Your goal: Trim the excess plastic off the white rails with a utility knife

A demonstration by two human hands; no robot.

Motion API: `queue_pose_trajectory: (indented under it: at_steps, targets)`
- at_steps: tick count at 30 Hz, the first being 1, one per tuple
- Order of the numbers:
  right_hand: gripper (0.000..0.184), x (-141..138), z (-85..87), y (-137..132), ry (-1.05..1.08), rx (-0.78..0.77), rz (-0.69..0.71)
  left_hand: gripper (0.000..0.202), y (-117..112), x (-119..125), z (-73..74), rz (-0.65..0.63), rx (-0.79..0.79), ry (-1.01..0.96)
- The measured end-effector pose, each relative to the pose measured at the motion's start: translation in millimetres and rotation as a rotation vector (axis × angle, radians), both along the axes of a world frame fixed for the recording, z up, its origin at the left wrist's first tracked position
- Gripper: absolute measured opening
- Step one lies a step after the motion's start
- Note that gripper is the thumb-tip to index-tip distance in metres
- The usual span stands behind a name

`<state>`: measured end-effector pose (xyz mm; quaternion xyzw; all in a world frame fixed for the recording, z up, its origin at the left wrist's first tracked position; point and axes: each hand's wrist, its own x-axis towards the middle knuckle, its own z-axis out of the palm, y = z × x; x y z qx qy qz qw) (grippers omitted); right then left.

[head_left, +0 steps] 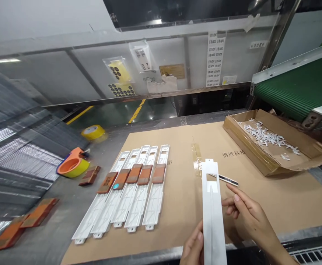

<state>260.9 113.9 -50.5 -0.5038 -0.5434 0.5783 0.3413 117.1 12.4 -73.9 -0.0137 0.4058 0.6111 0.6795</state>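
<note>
My left hand (193, 247) holds a long white plastic strip (213, 206) by its near end, with the strip pointing away from me over the cardboard sheet (183, 176). My right hand (246, 215) is beside the strip's right edge, fingers loosely curled, index finger stretched toward a thin dark stick (224, 179) lying on the cardboard. Whether the right hand touches the strip I cannot tell. To the left, several similar white strips (130, 191) lie side by side, each with a brown block (135, 174) on it.
A shallow cardboard box (274, 147) with white plastic scraps sits at the right, a green conveyor (296, 88) behind it. An orange tape dispenser (73, 164), a yellow tape roll (93, 131) and loose brown blocks (89, 175) lie at the left.
</note>
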Motion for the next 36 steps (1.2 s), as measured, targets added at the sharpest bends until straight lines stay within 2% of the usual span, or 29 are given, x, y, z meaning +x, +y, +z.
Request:
queue_pose_trajectory:
  at_steps: [4, 11, 17, 23, 29, 32, 36]
  targets:
    - [0.07, 3, -7.8, -13, -0.015, -0.065, 0.065, 0.041, 10, 0, 11.3, 0.102, 0.0, -0.005]
    - [0.067, 2, -13.8, -33, -0.013, -0.122, 0.183, 0.038, 19, -7, 23.2, 0.133, -0.002, -0.009]
    - [0.059, 0, -17.3, -44, -0.014, -0.145, 0.275, 0.033, 23, -15, 28.6, 0.08, 0.032, -0.008]
    - [0.053, -3, -16.2, -50, -0.06, -0.107, 0.357, 0.034, 24, -20, 31.1, 0.095, 0.04, 0.009]
    - [0.049, -4, -13.5, -54, -0.09, -0.073, 0.385, 0.054, 25, -20, 30.7, 0.143, -0.012, -0.02]
    - [0.046, -4, -13.7, -54, -0.089, -0.054, 0.388, 0.057, 23, -19, 30.1, 0.145, -0.011, -0.045]
    - [0.045, -8, -11.8, -47, -0.085, -0.042, 0.266, 0.052, 18, -17, 27.7, 0.14, -0.016, -0.047]
